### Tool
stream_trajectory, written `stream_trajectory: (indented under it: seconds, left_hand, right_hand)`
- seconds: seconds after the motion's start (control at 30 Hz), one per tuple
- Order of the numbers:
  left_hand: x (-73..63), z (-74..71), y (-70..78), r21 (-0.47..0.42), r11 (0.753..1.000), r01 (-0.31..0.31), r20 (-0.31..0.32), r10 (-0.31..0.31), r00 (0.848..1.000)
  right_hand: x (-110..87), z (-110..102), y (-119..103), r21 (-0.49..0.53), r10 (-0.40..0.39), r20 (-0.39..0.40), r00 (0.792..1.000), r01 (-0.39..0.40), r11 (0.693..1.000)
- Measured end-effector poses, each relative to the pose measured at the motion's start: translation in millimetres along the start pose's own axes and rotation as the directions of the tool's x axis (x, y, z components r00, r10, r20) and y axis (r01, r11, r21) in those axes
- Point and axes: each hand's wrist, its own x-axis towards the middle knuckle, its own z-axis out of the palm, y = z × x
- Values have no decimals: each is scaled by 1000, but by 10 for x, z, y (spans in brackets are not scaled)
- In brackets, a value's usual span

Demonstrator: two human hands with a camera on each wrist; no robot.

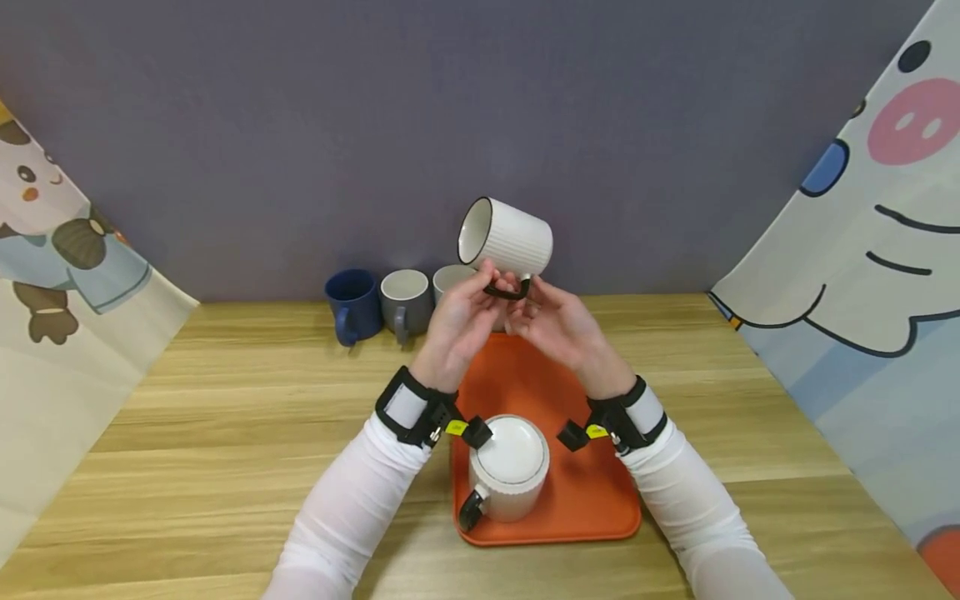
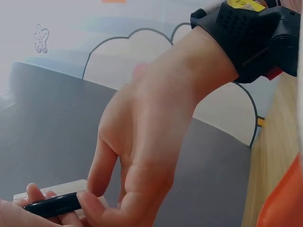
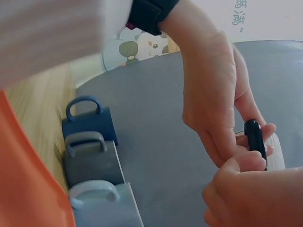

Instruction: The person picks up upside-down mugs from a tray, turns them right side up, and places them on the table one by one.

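Note:
A white ribbed mug [image 1: 521, 237] with a dark rim is held up off the table, lying on its side with its mouth toward the left and its black handle [image 1: 522, 290] hanging down. My left hand [image 1: 459, 329] grips the handle's rim end. The right hand [image 1: 562, 329] pinches the same handle near the mug's base, as the left wrist view shows as well. Below the hands, a second white mug [image 1: 513, 454] stands upside down on an orange tray [image 1: 592, 500], its black handle pointing to the front left.
Along the grey back wall [image 1: 637, 167] stand a navy mug [image 1: 354, 302], a dark grey mug [image 1: 406, 300] and a lighter grey mug [image 3: 106, 208], partly hidden by my left hand in the head view. Cartoon-printed curtains [image 1: 862, 292] flank the wooden table [image 1: 225, 458].

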Motion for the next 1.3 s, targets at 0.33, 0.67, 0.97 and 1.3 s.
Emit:
stream_trajectory:
  seconds: [0.33, 0.67, 0.97, 1.3]
  left_hand:
    - [121, 85, -16, 42, 999, 5, 1, -5, 1000]
    - [299, 135, -95, 106, 993, 44, -65, -38, 997]
    - [470, 188, -185, 170, 984, 53, -115, -34, 993]
    - [594, 190, -316, 218, 971, 98, -191, -56, 980]
  right_hand:
    - [-81, -14, -76, -496, -114, -133, 985, 33, 868]
    - [-178, -121, -77, -855, -296, -125, 947, 49, 516]
    - [-262, -309, -62, -997, -495, -3, 869, -38, -60]
    - [-454, -484, -9, -914, -527, 143, 838, -92, -395]
